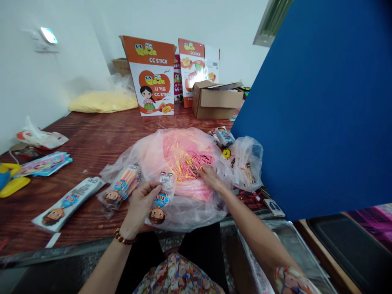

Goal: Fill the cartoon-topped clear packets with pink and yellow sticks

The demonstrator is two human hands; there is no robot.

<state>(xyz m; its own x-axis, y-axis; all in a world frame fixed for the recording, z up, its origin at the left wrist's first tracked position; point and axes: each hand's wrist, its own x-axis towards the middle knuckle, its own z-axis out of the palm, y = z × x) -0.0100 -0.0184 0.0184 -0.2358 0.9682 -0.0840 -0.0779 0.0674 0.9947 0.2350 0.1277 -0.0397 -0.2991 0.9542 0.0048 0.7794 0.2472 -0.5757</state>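
1. Left hand [141, 203] pinches an empty printed sleeve [160, 199] by its upper edge, at the near rim of the big plastic bag [147, 153].
2. Right hand [209, 176], fingers loosely curled, rests on the pink and yellow sticks [185, 157] inside that bag.
3. Filled packs [121, 188] lie left of the bag.
4. Advice: gather sticks aligned, hold the sleeve mouth open.

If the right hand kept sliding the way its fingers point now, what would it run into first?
The right hand points up-left into the heap of pink and yellow sticks in the open plastic bag. Its fingertips already seem to touch them, so more sticks come first; depth is hard to judge.
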